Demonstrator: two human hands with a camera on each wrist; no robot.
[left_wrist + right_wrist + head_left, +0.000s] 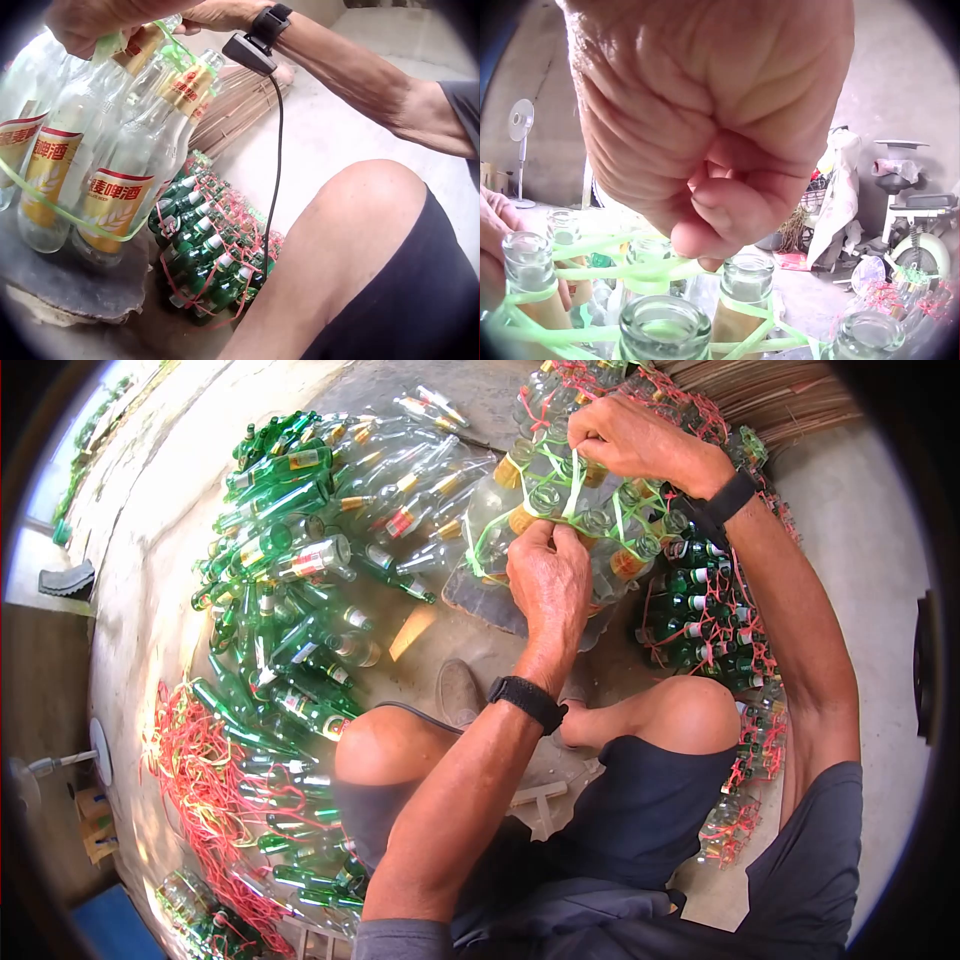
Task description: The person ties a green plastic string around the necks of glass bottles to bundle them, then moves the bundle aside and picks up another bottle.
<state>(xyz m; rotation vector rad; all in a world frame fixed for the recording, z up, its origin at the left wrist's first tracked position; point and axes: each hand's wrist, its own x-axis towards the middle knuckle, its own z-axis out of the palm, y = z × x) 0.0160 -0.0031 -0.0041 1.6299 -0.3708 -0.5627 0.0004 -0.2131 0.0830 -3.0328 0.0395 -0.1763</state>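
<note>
A cluster of clear glass beer bottles with gold labels stands upright on a dark slab. Pale green plastic strap weaves around their necks, and a loop circles their lower bodies in the left wrist view. My left hand pinches the strap between thumb and fingers at the near bottle necks. Above the far side of the bunch, my right hand curls its fingers round a strap end, which runs taut down to the necks. The palm fills the upper right wrist view.
Loose green bottles and clear bottles lie heaped on the left. Red strap is piled nearer on that side. Bundles of green bottles tied in red stand on the right. A fan stands by the wall.
</note>
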